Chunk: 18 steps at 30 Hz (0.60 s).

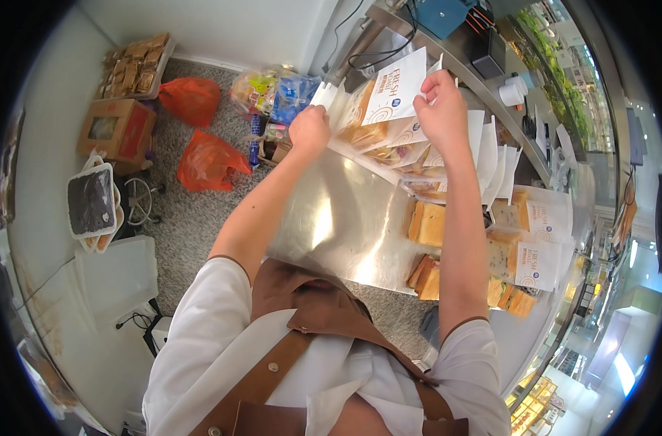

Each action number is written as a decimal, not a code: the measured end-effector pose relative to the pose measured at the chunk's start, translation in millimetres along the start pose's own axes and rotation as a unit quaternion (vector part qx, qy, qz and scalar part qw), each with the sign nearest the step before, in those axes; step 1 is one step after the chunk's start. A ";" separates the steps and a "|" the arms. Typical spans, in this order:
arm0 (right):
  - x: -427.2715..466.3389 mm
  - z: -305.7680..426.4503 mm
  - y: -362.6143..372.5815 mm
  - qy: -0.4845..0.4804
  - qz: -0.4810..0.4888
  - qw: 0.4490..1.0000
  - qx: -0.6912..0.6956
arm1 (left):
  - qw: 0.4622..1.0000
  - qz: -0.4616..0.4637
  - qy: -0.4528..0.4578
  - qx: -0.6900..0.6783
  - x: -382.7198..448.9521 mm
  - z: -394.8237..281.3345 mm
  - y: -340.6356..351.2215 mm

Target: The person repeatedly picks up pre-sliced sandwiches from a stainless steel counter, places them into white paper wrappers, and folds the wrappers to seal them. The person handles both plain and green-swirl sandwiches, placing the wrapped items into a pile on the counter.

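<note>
My right hand [442, 109] pinches the edge of a white printed paper-and-film bread bag [396, 82] at the far side of the steel counter [331, 218]. Bread shows through the clear part of that bag. At the far left end of the bag row, my left hand [310, 128] has curled fingers at the edge of a white bag or tray; its exact hold is hidden. Several more filled bags [407, 152] lean in a row between and beside my hands. Unwrapped bread slices [428, 223] and a stack of toast [426, 278] lie nearer me, by my right forearm.
Bagged toast [530, 264] lies at the right. A steel shelf [478, 82] with a blue box [442, 16] and a black cable runs behind the bags. On the floor at left are orange plastic bags [211, 161], a cardboard box [115, 133] and a tray of packed food [134, 68].
</note>
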State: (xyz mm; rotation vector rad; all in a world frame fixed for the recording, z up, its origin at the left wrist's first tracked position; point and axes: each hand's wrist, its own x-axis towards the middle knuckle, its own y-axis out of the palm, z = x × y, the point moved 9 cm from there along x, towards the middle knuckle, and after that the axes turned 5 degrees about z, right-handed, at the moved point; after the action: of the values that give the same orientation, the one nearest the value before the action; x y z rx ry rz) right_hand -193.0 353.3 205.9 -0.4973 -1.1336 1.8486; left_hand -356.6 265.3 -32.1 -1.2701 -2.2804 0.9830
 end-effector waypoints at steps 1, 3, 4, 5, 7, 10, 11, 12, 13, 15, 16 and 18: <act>0.9 -2.7 -7.2 -0.007 -0.005 1.000 0.009 | 0.999 0.001 -0.020 -0.027 -3.1 -3.7 -7.1; 2.4 -8.2 -21.8 -0.015 -0.010 0.999 0.027 | 0.996 0.003 -0.046 -0.072 -9.5 -4.5 -12.3; 3.0 -11.0 -29.2 -0.015 -0.010 0.999 0.035 | 0.995 0.005 -0.051 -0.091 -12.1 -3.2 -14.5; 3.8 -15.3 -36.1 -0.017 -0.009 0.999 0.044 | 0.992 0.007 -0.057 -0.109 -15.0 -3.0 -16.3; 4.7 -29.2 -45.7 -0.021 0.000 0.998 0.058 | 0.988 0.025 -0.066 -0.138 -23.1 -10.3 -19.8; 1.7 -42.3 -58.3 -0.015 0.013 0.997 0.077 | 0.980 0.019 -0.065 -0.186 -25.1 -7.0 -15.9; 0.3 -46.1 -61.8 -0.017 0.016 0.996 0.091 | 0.977 0.011 -0.063 -0.203 -23.9 -1.9 -12.6; -1.4 -48.4 -63.3 -0.016 0.020 0.994 0.107 | 0.968 0.003 -0.064 -0.241 -23.6 0.9 -12.0; -2.4 -48.4 -64.6 -0.014 0.022 0.994 0.108 | 0.958 -0.006 -0.065 -0.278 -23.2 4.1 -11.9; -5.3 -45.6 -68.8 -0.009 0.025 0.994 0.110 | 0.935 -0.033 -0.063 -0.347 -21.5 11.4 -15.7; -6.2 -45.3 -69.6 -0.015 0.022 0.994 0.104 | 0.922 -0.051 -0.061 -0.378 -20.2 16.3 -20.1; -6.6 -50.4 -67.7 -0.024 0.016 0.995 0.093 | 0.905 -0.066 -0.059 -0.416 -24.0 13.2 -32.8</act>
State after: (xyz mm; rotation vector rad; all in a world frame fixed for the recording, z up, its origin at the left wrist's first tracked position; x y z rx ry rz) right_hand -121.8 386.1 238.0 -0.3672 -0.9782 1.9797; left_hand -371.2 228.0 -17.2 -1.3183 -2.9667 -0.0204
